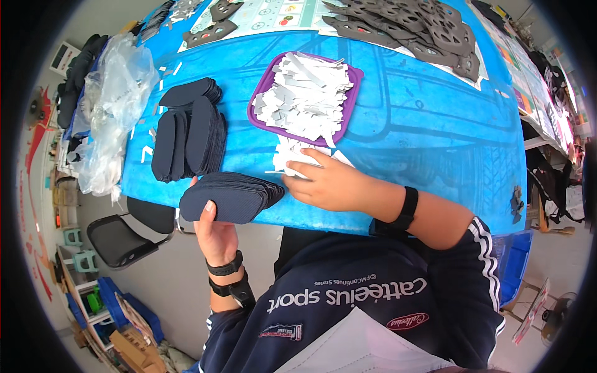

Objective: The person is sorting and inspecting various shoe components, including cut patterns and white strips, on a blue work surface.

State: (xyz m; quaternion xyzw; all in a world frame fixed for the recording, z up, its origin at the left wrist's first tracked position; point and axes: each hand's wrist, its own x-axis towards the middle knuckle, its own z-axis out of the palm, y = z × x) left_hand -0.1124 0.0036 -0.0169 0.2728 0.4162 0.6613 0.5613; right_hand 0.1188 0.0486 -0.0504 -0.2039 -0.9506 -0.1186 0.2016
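Observation:
My left hand (216, 235) grips a thick stack of dark navy oval fabric pads (217, 198) at the table's near edge, its thumb pressed on the front pad. Over the white paper strips (298, 149) in front of the purple tray (255, 93), my right hand (326, 180) reaches with bent fingers; whether it pinches a strip is hidden. The tray is heaped with more white strips (305, 93). Beyond my left hand, more piles of the same dark pads (189, 140) lie on the blue table cover (423, 143).
Crumpled clear plastic bags (118, 105) hang at the table's left edge. Grey cut-out pieces (423, 31) are piled at the far right, with a few more (214, 28) at the far left. A black chair (124, 239) stands at the left, a blue bin (515, 264) at the right.

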